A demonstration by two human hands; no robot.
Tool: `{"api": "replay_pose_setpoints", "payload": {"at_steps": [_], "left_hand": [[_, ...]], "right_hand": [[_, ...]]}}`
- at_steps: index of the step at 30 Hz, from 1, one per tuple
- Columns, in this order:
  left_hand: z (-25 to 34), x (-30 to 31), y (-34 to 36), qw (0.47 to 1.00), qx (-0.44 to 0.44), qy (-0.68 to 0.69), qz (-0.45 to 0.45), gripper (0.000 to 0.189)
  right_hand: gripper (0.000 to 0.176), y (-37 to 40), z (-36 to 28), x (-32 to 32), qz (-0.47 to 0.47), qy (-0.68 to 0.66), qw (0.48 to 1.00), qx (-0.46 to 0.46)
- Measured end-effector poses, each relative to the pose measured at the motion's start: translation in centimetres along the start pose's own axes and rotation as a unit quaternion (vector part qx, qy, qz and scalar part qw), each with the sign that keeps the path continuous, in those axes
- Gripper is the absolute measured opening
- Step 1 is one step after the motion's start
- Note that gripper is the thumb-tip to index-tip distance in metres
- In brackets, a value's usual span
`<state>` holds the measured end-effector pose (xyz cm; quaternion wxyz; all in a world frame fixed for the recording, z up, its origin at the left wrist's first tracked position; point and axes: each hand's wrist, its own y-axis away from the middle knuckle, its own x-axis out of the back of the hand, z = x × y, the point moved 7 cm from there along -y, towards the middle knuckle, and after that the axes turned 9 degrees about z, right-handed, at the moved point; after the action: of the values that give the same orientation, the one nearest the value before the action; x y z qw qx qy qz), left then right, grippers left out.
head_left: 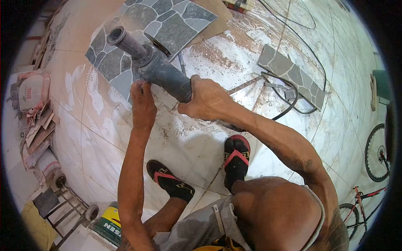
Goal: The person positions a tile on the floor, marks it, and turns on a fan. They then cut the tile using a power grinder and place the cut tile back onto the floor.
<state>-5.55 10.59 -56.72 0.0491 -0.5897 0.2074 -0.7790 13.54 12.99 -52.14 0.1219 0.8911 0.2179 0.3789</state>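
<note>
My right hand (209, 98) is wrapped around the rear body of a dark, dusty angle grinder (165, 75). My left hand (143, 100) is closed at the front of the grinder, with its fingertips partly hidden against the tool. The grinder's side handle (127, 44) points up and left. Its thin cutting disc (158, 45) shows nearly edge-on. Below the grinder lies a large stone-pattern tile (163, 21) in grey with pale joint lines. Dust hazes the air near the tile's left part.
A cut tile strip (293, 75) lies right, beside a looped black cable (289, 113). White and reddish dust (217, 58) covers the floor. Tile scraps and sacks (35, 108) line the left side. A trolley (67, 209), a green-yellow bag (109, 226) and bicycles (356, 209) stand around.
</note>
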Motion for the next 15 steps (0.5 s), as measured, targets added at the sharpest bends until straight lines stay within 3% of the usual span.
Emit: {"api": "replay_pose_setpoints", "payload": {"at_steps": [15], "left_hand": [[-0.06,0.12,0.33,1.0,0.004,-0.007,-0.024,0.049]], "right_hand": [[0.064,0.78,0.18,0.33,-0.014,0.001,1.0,0.004]]}}
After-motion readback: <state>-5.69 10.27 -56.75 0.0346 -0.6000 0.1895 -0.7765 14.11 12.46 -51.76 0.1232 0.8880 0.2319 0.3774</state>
